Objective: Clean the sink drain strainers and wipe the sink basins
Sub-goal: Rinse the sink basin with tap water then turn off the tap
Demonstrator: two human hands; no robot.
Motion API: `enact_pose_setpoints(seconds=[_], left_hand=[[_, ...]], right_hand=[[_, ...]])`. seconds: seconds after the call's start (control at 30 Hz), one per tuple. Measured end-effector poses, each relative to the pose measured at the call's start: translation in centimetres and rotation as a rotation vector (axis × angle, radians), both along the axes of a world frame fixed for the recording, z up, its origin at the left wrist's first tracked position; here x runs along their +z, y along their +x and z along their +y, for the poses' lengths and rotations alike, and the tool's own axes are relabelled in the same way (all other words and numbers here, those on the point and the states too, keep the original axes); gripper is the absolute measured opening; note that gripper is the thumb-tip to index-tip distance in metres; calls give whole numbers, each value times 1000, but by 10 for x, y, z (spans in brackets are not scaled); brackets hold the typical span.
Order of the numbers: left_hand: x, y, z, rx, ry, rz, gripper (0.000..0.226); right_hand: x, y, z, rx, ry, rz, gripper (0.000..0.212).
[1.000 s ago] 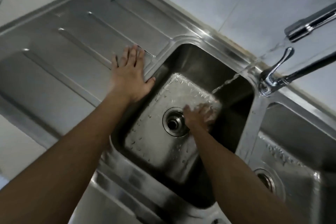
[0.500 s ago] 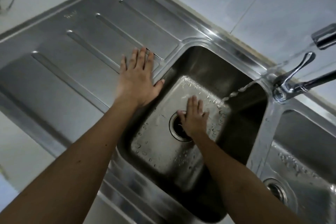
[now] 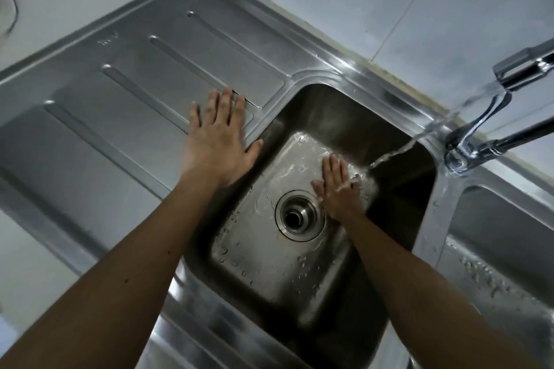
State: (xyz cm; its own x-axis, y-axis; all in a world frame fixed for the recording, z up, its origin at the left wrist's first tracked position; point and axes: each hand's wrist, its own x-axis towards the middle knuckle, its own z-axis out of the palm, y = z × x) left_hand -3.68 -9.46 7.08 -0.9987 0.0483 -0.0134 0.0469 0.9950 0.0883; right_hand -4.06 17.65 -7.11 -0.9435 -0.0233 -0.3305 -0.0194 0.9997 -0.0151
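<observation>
Pressing flat, right hand [image 3: 340, 189] rubs wet basin [image 3: 269, 266] floor beside drain [image 3: 300, 215].

Left hand [image 3: 217, 144] flat, fingers spread, palm down. Right hand [image 3: 340, 189] flat, fingers straight, arm extended lower.

A kitchen: double steel sink [image 3: 299, 249] with drainboard [image 3: 120, 93] (tiled wall [image 3: 389, 9] behind).
</observation>
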Motion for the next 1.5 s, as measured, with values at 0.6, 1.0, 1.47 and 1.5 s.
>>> enact_pose_setpoints(seconds=[0.6, 1.0, 1.47, 1.5], left_hand=[[-5, -4, 0, 4, 20, 28, 81], [-1, 0, 1, -12, 18, -1, 81], [12, 10, 13, -148, 13, -77, 58], [13, 9, 13, -154, -3, -87, 58]], right_hand=[[-6, 109, -100, 97, -188, -7, 67], [40, 98, -66, -201, -331, -410, 64], [274, 10, 72, -349, -69, 803, 57], [272, 11, 74, -329, -19, 700, 63]])
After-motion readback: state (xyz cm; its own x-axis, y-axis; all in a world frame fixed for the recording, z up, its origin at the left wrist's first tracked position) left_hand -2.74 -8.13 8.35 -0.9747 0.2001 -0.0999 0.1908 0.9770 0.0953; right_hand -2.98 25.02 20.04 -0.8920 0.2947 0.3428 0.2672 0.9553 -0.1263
